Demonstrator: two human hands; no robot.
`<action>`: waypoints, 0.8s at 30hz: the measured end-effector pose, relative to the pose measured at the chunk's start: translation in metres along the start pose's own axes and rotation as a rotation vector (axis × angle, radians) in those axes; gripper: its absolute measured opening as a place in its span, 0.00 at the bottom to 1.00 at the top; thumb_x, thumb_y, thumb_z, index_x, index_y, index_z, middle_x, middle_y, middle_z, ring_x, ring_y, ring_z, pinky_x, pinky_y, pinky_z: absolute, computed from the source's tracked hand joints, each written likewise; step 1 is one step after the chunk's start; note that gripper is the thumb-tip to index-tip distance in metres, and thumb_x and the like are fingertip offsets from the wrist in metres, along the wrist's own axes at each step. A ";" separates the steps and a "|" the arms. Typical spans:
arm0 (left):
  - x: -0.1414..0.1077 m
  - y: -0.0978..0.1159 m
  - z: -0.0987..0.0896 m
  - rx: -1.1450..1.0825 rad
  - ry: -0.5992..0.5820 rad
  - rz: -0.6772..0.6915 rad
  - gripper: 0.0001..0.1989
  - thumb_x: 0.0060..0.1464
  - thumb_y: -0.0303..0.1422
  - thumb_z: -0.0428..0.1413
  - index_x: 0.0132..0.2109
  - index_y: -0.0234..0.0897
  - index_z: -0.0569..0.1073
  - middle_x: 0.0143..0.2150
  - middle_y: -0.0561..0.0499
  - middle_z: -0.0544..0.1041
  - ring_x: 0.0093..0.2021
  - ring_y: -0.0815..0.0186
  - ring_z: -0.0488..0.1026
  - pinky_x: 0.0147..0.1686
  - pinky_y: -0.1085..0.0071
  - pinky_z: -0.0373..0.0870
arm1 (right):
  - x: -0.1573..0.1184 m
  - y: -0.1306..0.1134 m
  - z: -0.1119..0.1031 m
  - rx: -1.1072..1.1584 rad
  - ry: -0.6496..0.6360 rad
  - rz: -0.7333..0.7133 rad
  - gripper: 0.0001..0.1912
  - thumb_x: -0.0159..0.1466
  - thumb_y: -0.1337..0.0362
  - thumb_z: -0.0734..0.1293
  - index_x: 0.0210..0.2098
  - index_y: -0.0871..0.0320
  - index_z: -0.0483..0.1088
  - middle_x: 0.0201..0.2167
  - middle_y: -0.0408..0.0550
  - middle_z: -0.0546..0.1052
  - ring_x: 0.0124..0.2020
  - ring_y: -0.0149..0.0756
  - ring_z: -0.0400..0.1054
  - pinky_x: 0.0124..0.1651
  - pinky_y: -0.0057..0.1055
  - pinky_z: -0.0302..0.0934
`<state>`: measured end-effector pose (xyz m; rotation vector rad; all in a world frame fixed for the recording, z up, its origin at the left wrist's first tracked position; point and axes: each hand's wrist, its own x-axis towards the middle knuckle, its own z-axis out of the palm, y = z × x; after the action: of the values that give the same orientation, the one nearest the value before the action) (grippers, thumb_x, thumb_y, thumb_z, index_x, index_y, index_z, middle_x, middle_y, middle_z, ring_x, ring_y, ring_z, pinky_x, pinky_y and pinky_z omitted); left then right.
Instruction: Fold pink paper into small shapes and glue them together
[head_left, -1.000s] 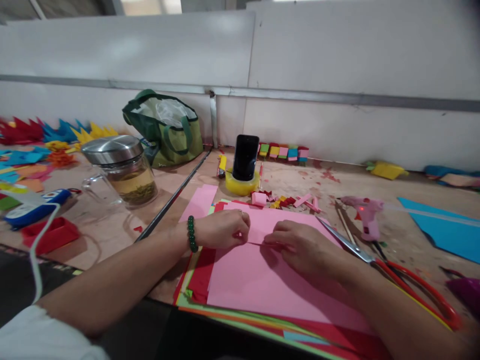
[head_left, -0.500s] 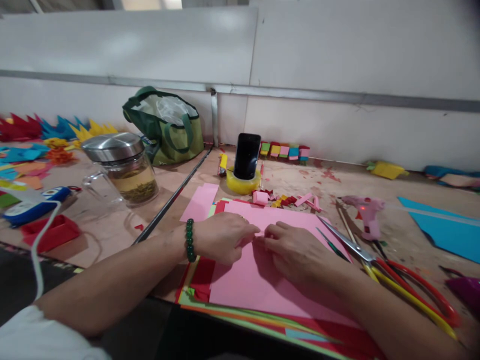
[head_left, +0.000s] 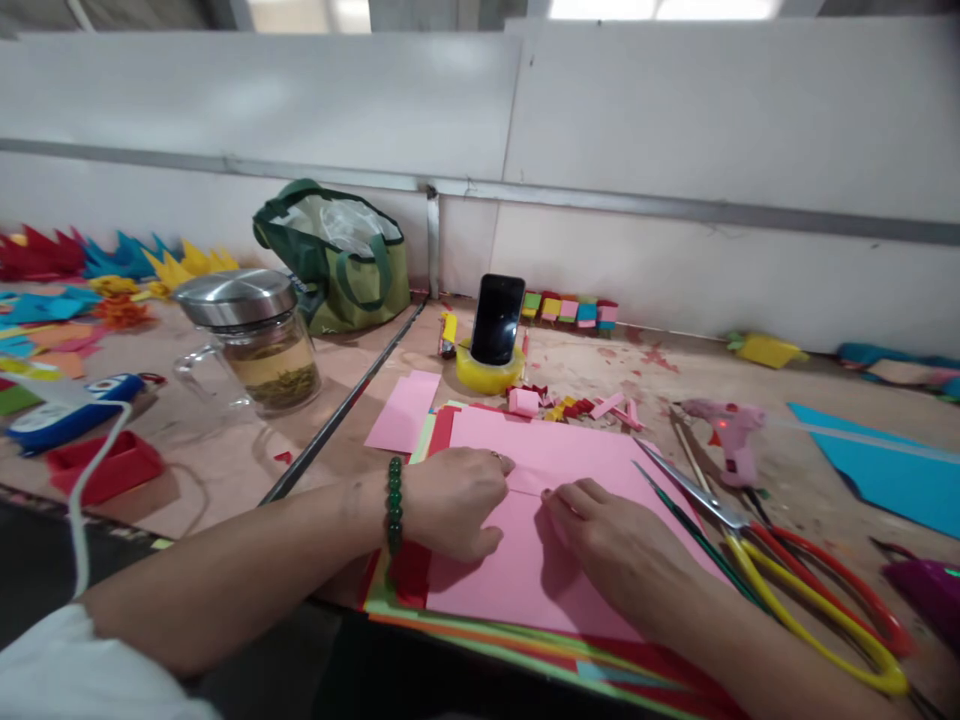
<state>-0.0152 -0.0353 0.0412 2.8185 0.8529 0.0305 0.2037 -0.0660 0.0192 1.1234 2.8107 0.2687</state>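
Observation:
On top of a stack of coloured paper lies a large pink sheet [head_left: 517,580], with a thin edge or crease of pink paper showing between my hands. My left hand [head_left: 457,505], wearing a green bead bracelet [head_left: 394,505], rests on the pink paper with curled fingers closed on it and the thumb lower down. Fingers pressed together, my right hand [head_left: 607,530] pinches at the right end of that edge. Its fingertips are partly hidden. Scissors [head_left: 720,505] with red and yellow handles lie by my right forearm, alongside a dark green pen-like tool [head_left: 690,530].
Behind the stack, a phone [head_left: 498,318] leans in a yellow tape roll [head_left: 487,370]. A pink glue gun [head_left: 731,435] and blue paper [head_left: 885,465] are at right. To the left stand a glass tea mug [head_left: 270,365], a green bag [head_left: 367,285] and a red paper tray [head_left: 105,468].
My hands have drawn slightly apart; the right fingertips moved right and down. The line on the pink paper between them now shows. The view has shifted a little upward.

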 end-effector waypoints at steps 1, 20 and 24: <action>0.001 0.003 0.003 -0.002 -0.004 -0.025 0.11 0.51 0.36 0.55 0.36 0.30 0.73 0.38 0.41 0.75 0.39 0.56 0.73 0.41 0.63 0.72 | 0.000 -0.001 0.002 0.010 -0.002 0.025 0.12 0.59 0.77 0.65 0.42 0.63 0.73 0.37 0.53 0.76 0.37 0.42 0.70 0.38 0.36 0.68; -0.006 0.014 0.043 0.137 0.245 -0.109 0.42 0.52 0.62 0.44 0.57 0.28 0.66 0.51 0.32 0.70 0.49 0.46 0.65 0.47 0.53 0.65 | 0.024 0.005 -0.029 0.372 -0.224 0.402 0.18 0.67 0.65 0.54 0.36 0.61 0.75 0.37 0.55 0.78 0.39 0.41 0.71 0.42 0.34 0.61; -0.005 0.013 0.046 0.128 0.233 -0.125 0.42 0.53 0.61 0.45 0.58 0.26 0.66 0.49 0.32 0.71 0.49 0.46 0.65 0.46 0.54 0.65 | 0.068 0.031 -0.031 0.483 -0.358 0.458 0.19 0.63 0.56 0.61 0.25 0.62 0.74 0.25 0.52 0.77 0.28 0.36 0.70 0.29 0.27 0.58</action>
<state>-0.0090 -0.0574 -0.0015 2.9129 1.1171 0.3017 0.1708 -0.0008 0.0538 1.7040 2.3252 -0.5580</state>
